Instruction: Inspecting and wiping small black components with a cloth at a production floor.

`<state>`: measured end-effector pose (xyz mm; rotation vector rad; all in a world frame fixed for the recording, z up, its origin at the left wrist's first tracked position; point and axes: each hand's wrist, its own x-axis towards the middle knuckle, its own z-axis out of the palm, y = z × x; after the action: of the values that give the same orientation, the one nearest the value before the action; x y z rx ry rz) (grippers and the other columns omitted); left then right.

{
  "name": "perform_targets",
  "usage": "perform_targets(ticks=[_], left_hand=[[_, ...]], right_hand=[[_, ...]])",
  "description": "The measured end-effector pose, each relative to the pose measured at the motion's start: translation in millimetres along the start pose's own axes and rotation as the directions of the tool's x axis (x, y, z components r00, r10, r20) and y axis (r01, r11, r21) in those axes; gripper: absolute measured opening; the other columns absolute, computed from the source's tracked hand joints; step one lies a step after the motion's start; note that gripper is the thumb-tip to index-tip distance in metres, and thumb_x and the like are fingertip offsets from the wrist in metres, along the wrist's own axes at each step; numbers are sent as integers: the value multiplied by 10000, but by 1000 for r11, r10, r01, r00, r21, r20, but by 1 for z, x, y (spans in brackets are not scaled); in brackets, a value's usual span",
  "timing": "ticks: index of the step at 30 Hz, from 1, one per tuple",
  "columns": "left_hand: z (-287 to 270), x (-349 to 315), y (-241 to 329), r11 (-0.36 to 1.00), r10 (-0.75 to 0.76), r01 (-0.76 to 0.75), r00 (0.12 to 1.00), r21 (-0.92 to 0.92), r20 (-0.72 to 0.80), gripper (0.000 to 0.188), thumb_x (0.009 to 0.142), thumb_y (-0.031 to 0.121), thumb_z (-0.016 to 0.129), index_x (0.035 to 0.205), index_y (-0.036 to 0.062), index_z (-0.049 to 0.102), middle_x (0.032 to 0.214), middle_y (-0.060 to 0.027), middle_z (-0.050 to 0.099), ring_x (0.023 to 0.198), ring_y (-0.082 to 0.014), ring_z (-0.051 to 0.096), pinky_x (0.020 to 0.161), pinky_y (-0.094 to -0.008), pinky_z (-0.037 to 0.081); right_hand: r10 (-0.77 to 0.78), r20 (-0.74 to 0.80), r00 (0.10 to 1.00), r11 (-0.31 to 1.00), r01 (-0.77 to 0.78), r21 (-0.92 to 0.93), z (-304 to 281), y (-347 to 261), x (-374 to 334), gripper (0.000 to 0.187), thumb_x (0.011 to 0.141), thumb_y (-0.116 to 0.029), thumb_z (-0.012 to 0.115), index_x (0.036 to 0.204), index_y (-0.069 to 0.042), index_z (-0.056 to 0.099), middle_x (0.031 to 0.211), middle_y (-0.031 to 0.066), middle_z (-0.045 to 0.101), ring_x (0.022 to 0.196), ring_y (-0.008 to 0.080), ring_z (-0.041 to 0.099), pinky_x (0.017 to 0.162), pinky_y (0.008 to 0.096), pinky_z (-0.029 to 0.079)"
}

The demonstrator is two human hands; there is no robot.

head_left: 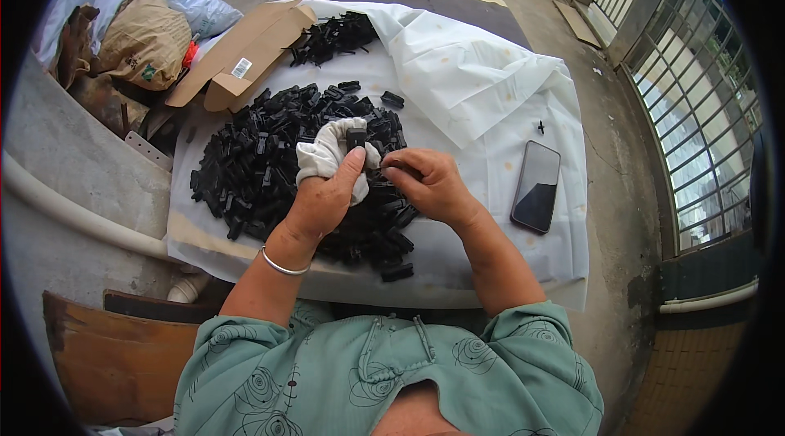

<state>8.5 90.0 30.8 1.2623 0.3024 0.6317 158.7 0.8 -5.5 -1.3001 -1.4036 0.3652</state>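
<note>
My left hand [325, 201] is closed, its bare thumb pressed on a small black plastic part [356, 138]. White cloth [320, 156] bunches around that hand's fingers and hides most of them. Just to the right, my right hand [427, 181] is closed in a pinch close to the cloth; whatever it holds, if anything, is hidden. Beneath both hands spreads a large heap of black plastic parts [266, 138], which look like clips or buckles.
A second pile of thin black pieces [335, 37] lies at the back by an opened cardboard box [253, 48]. White sheeting [466, 68] covers the table. On the right are a phone [536, 187] and a tiny black piece [540, 127]. Bags [147, 40] stand back left.
</note>
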Motion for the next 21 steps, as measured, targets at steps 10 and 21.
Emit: perform_targets(ticks=[10,21], left_hand=[[13,0,2,918,-59,-7,986,395,154,309,874,55,425,1183,51,426,868,10,491,608,-14,374,520,-166,344],[8,8,-7,803,129,-196,979,563,156,255,818,29,419,1068,18,471,883,-49,512,795,-125,490,740,-256,438]], right_hand=[[154,-9,988,940,-144,309,-3,-10,-4,82,803,-58,664,810,-31,587,659,-63,493,585,23,404,525,182,357],[151,174,973,956,-188,224,-4,-13,-4,262,946,-209,469,787,-13,539,689,-22,496,659,58,421,597,219,398]])
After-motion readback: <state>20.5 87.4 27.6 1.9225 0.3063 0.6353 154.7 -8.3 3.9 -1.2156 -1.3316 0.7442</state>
